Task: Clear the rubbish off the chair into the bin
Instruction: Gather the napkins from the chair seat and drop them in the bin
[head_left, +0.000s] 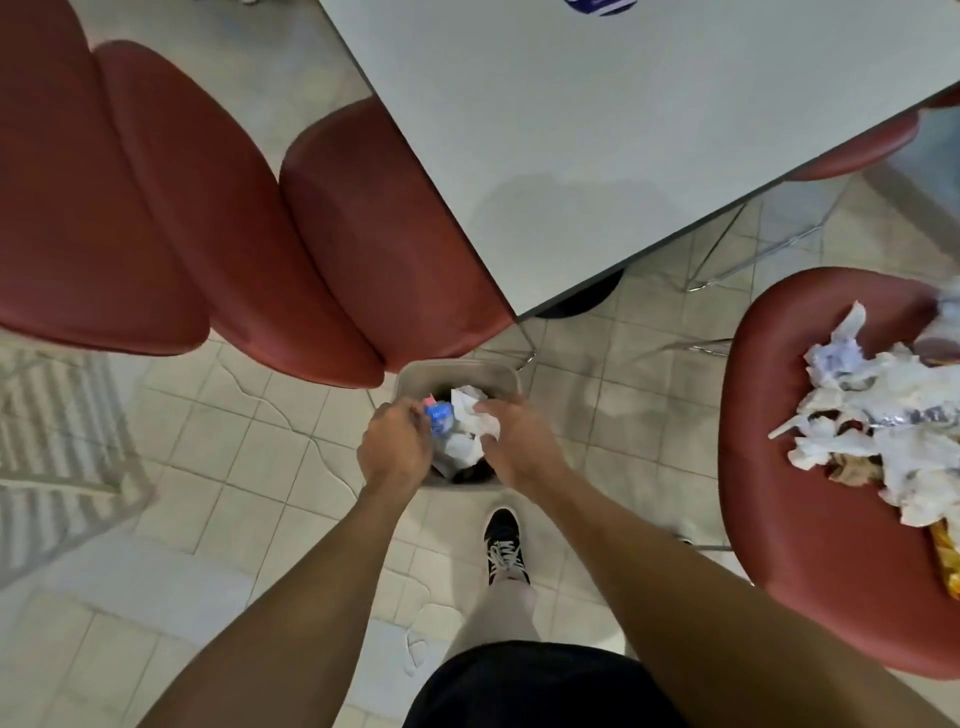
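A small grey bin (457, 370) stands on the floor below me, with white paper inside. Both my hands are over its mouth. My left hand (397, 444) grips a blue and white wrapper (440, 417) with a pink bit at its top. My right hand (517, 441) holds crumpled white paper (480, 421). At the right, a red chair (810, 519) carries a heap of rubbish (893, 415): crumpled white paper, a foil piece, a brown scrap and a yellow wrapper (945, 561) at its edge.
A white table (597, 145) fills the upper middle, its corner just beyond the bin. Red chairs (208, 234) stand at the left, close to the bin. A striped rug (57, 441) lies far left. My foot in a black shoe (506, 545) is just behind the bin.
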